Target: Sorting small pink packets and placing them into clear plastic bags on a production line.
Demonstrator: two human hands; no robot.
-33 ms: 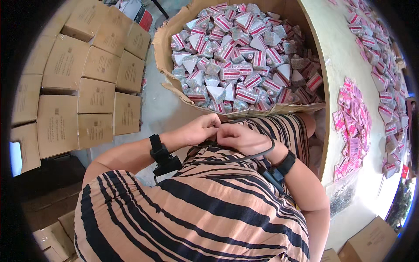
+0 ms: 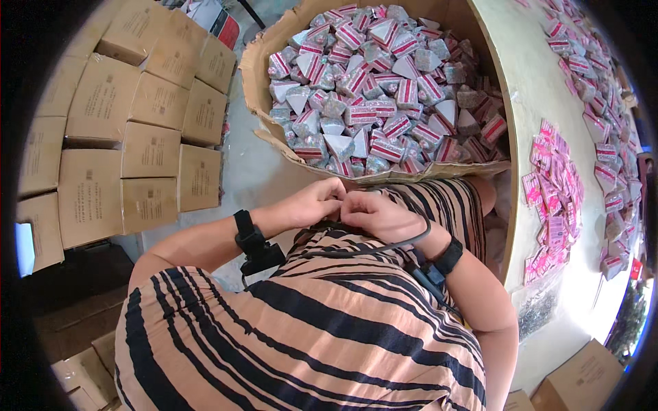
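Note:
Over my lap, my left hand (image 2: pixel 314 204) and my right hand (image 2: pixel 381 216) meet fingertip to fingertip, both with fingers curled into a pinch. What lies between the fingertips, if anything, is hidden or too small to make out. A dark cable (image 2: pixel 370 249) runs beneath my right wrist and across the striped cloth (image 2: pixel 329 301) of my clothing. Black bands with small devices circle both wrists. Just beyond my hands stands a large open carton (image 2: pixel 288 147), heaped with wedge-shaped, clear-wrapped packages (image 2: pixel 384 89) with pink and white bands.
Sealed brown boxes (image 2: pixel 96 185) are stacked along the left. A pale table (image 2: pixel 524 240) on the right bears a pile of flat pink packets (image 2: pixel 555 198) and a long row of wrapped wedges (image 2: pixel 596 123). Another brown box (image 2: pixel 582 377) sits at the lower right.

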